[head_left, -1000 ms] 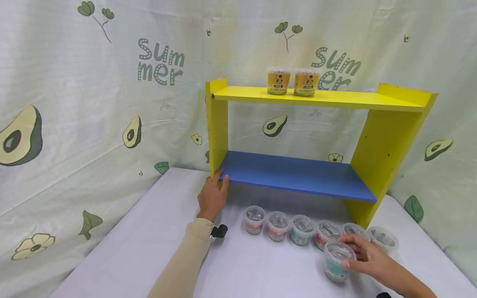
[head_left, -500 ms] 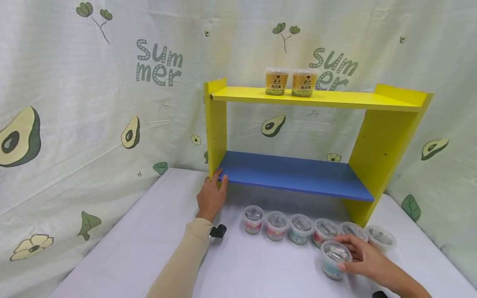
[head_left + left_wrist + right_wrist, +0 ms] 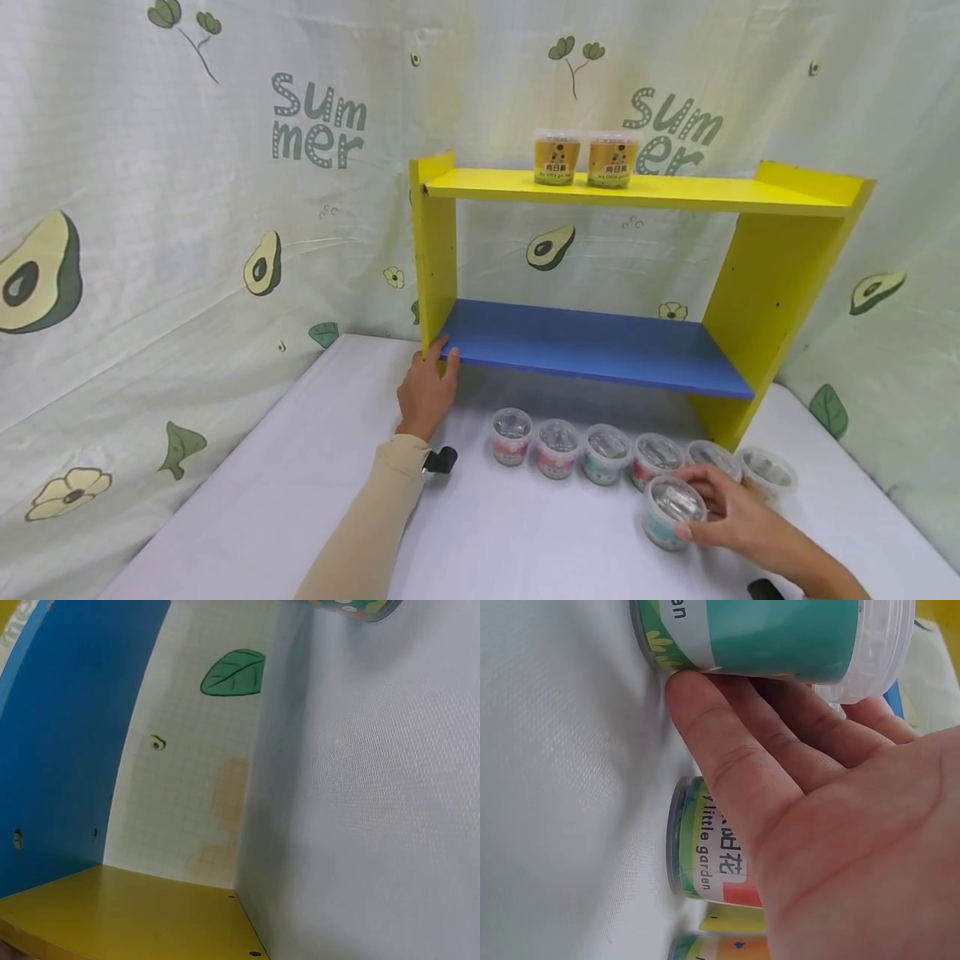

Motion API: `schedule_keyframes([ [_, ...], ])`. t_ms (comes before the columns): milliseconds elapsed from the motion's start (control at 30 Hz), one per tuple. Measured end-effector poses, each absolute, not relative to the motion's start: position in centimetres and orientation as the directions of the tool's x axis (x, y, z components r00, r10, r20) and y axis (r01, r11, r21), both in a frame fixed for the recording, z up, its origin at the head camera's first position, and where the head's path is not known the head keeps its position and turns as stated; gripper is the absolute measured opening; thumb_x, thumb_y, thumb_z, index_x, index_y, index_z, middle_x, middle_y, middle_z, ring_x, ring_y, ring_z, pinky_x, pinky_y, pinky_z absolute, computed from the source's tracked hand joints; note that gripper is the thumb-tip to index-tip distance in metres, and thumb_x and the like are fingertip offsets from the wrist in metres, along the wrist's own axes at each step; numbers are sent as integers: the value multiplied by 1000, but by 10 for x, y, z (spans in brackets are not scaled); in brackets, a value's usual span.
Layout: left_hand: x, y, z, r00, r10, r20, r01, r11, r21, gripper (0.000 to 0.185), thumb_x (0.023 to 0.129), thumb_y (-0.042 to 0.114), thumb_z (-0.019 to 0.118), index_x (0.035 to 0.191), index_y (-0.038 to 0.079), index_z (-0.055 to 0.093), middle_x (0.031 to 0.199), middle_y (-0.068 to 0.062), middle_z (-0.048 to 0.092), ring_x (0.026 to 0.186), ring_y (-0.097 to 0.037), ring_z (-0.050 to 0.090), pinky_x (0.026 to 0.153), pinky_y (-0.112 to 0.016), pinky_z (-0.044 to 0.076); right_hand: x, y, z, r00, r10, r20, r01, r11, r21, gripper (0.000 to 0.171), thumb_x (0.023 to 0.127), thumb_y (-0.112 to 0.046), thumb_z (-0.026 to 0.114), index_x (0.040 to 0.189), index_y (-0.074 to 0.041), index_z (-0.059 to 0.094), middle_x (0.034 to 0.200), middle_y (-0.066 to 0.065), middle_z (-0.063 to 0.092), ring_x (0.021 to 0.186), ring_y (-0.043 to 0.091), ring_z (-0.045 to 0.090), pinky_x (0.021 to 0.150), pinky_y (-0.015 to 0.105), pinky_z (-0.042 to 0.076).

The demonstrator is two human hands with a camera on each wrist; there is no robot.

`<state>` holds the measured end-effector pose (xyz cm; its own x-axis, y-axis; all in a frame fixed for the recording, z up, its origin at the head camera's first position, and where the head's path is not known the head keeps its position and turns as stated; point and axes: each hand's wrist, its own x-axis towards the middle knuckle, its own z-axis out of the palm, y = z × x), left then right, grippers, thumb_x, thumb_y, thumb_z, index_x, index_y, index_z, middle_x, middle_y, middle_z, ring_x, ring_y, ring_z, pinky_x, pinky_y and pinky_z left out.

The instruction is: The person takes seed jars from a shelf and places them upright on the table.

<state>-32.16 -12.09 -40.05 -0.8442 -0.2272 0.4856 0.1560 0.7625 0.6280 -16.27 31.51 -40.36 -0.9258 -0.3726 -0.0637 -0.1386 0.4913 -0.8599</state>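
While the right hand (image 3: 731, 518) was curled round a small teal-labelled plastic tub with a clear lid (image 3: 670, 511), the tub was seen standing upright on the white table cover (image 3: 300, 500), just near of the row of similar tubs. It was held from its right side: the thumb was laid against its near wall and the fingers (image 3: 701, 479) were wrapped over its far side and lid edge. From the right wrist, the thumb (image 3: 727, 780) was shown pressed along the tub's teal label (image 3: 780, 637), with a red-and-green labelled tub (image 3: 712, 851) lying just beside the hand.

A row of six clear-lidded small tubs (image 3: 558, 447) was set along the table in front of the shelf, left to right, the two at the right end being partly hidden behind the right hand.

At the left, the left hand (image 3: 427, 392) in a beige sleeve (image 3: 375, 525) was rested against the near left corner of the yellow wooden shelf unit (image 3: 435, 250), its fingers straight and touching the front edge of the blue lower board (image 3: 592, 343); nothing was gripped by it. On the yellow top board, two yellow-labelled tubs (image 3: 585, 158) stood side by side, touching. A pale curtain printed with avocados (image 3: 150, 208) was hung behind and to both sides.
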Motion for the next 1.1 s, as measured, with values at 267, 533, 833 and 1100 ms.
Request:
schedule_keyframes([
  [267,-323,-121,-398,-839,-228,495,161,764,625,57,103,60,37,148,29,50,119,-18,59,94,-34,64,76,-51,52,-162,309,-402,-944,-330,-17,-170,530,-831,63,91,-17,73,132,13,35,123,19,54,101,0,57,81,21,50],
  [533,-324,-121,-400,-834,-224,504,167,768,618,58,102,63,35,147,30,50,113,-17,59,89,-33,65,72,-50,52,-159,303,-404,-966,-259,-23,-147,615,-775,66,87,-23,79,130,8,38,125,19,53,113,25,58,82,18,48],
  [833,-321,-123,-401,-846,-218,486,171,753,635,61,101,65,33,148,31,49,116,-16,59,92,-33,64,74,-51,51,-155,313,-396,-937,-346,-52,-165,567,-807,62,97,-20,68,137,13,35,131,24,50,113,20,60,84,21,51],
  [1100,-321,-123,-400,-849,-216,483,171,751,637,62,101,66,34,149,30,48,116,-16,59,93,-32,63,75,-52,51,-155,322,-381,-940,-329,-94,-129,596,-793,53,102,-24,60,136,13,44,128,19,58,101,11,62,80,25,54],
])
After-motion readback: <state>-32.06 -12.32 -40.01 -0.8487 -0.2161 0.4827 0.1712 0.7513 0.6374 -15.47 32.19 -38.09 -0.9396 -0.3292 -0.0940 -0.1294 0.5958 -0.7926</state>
